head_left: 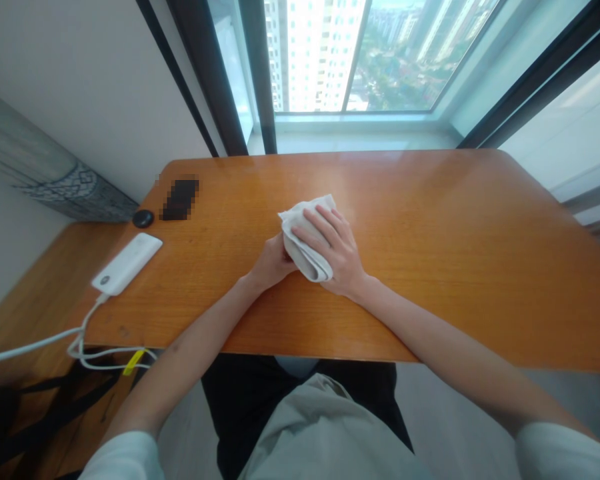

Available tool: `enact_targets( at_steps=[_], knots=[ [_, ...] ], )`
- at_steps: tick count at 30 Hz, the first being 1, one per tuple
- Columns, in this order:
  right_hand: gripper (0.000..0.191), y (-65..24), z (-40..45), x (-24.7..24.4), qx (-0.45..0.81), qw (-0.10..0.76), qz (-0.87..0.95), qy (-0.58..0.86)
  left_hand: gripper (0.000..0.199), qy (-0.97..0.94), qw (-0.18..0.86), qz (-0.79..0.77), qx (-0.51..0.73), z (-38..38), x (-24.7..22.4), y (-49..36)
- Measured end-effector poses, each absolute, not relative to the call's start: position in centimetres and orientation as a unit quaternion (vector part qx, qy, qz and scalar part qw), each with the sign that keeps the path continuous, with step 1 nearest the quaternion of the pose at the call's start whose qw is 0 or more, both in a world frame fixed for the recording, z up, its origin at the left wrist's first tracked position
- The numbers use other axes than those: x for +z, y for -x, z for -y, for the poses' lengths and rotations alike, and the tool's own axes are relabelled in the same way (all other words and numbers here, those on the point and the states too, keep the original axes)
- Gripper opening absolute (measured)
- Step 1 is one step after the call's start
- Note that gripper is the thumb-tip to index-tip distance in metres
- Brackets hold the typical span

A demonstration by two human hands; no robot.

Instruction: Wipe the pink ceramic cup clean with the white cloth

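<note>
A folded white cloth [307, 241] is between my two hands, over the near middle of the wooden table [430, 247]. My right hand [339, 250] lies across its top and right side, fingers stretched over the layers and pressing on them. From the left, my left hand [274, 262] holds the cloth's lower edge; most of its fingers are hidden beneath the cloth. Whether anything else is inside the folds cannot be seen.
At the table's left lie a white power bank [127, 263] with a white cable [85, 330], a round black object [143, 219] and a blurred-out dark object [180, 199]. A window [350, 60] is behind the table; a curtain [55, 160] hangs at left.
</note>
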State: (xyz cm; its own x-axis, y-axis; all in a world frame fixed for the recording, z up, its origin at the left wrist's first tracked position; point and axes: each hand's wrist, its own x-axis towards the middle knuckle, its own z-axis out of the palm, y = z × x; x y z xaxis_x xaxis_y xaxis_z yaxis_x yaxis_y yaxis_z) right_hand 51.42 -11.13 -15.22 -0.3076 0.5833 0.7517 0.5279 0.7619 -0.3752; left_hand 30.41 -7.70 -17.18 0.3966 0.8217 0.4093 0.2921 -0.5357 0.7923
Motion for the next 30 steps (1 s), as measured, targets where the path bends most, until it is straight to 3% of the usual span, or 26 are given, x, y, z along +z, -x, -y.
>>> enact_targets(
  at_steps=[2,7,12,14,21,25,30],
  knots=[
    [0.056,-51.4,10.9,-15.4,0.047,0.486,0.798,0.354,0.047,-0.77,0.317,-0.366,0.415,7.8,-17.1,-30.5],
    [0.052,-51.4,10.0,-16.0,0.135,0.568,0.682,0.441,0.072,-0.79,0.275,-0.352,0.419,8.0,-16.4,-30.8],
    [0.055,-51.5,11.2,-15.0,0.04,0.486,0.803,0.343,0.05,-0.779,0.321,-0.356,0.404,7.6,-17.0,-30.4],
    [0.054,-51.5,11.0,-15.1,0.046,0.492,0.796,0.348,0.049,-0.776,0.324,-0.358,0.405,7.6,-17.2,-30.4],
    [0.046,-51.5,9.0,-16.9,0.182,0.597,0.646,0.438,0.076,-0.799,0.305,-0.332,0.398,7.7,-17.2,-30.5],
    [0.051,-51.8,10.0,-15.5,0.12,0.542,0.727,0.404,0.085,-0.803,0.326,-0.308,0.393,7.3,-17.7,-30.4],
    [0.053,-52.3,10.8,-14.2,-0.011,0.48,0.785,0.392,0.069,-0.802,0.365,-0.308,0.358,7.4,-17.4,-30.8]
  ],
)
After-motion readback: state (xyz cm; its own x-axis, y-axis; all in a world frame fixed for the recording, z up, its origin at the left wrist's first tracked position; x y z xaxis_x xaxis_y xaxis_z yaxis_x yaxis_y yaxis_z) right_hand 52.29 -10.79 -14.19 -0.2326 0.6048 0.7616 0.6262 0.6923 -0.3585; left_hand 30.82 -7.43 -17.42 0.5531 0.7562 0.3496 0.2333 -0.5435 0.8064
